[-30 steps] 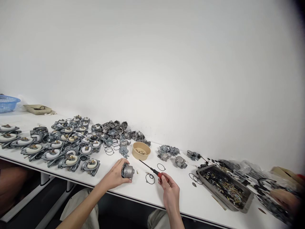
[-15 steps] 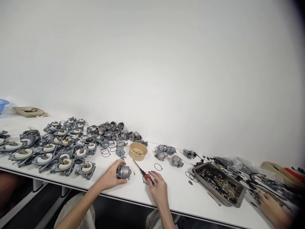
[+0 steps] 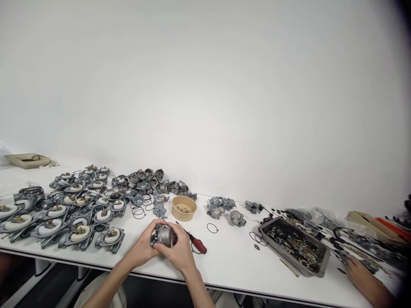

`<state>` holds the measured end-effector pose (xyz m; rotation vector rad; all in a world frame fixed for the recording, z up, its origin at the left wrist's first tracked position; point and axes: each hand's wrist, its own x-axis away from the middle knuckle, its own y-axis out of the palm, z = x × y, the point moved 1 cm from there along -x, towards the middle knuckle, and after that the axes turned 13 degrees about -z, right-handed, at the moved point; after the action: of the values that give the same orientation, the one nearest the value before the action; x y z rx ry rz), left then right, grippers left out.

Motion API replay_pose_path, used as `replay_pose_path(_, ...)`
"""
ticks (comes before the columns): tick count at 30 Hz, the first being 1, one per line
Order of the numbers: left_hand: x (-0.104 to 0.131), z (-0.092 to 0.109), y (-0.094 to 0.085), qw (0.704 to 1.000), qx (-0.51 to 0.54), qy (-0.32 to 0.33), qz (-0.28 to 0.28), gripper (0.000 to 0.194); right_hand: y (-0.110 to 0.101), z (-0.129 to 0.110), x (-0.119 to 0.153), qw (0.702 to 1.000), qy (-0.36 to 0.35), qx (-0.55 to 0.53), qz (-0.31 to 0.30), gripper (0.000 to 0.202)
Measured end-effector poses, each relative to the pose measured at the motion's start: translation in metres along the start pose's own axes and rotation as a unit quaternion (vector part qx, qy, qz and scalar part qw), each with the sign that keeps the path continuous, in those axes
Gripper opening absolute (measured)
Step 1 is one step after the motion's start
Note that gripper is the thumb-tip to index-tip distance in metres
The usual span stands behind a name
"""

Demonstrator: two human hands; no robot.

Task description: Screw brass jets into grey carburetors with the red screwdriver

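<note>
A grey metal carburetor (image 3: 166, 235) is held between both of my hands near the table's front edge. My left hand (image 3: 145, 246) wraps round its left side, and my right hand (image 3: 180, 250) closes on its right side. Parts of the carburetor are hidden behind my fingers. Just right of my right hand lies a screwdriver with a red handle (image 3: 199, 245), with a black ring partly under it. Beyond my hands stands a round tan bowl (image 3: 184, 208) with small screws in it.
Rows of open carburetors with white floats (image 3: 49, 226) cover the left side. A pile of metal bowls (image 3: 144, 179) lies behind. On the right are a metal tray (image 3: 321, 271) of small parts, carburetor bodies (image 3: 237, 218), a black ring (image 3: 212, 228) and another person's hand (image 3: 361, 273).
My right hand has let go of the screwdriver, leaving it on the table, and moved left to grip the carburetor beside my left hand. The view has shifted slightly.
</note>
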<state>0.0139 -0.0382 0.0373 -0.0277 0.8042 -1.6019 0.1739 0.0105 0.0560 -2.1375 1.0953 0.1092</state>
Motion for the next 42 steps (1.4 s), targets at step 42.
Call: replay_pose_path(42, -0.009, -0.010, 0.010, 0.979, -0.153, -0.098, -0.092, 0.028, -0.219, 0.155, 0.020, 0.900, 0.227, 0.369, 0.054, 0.067)
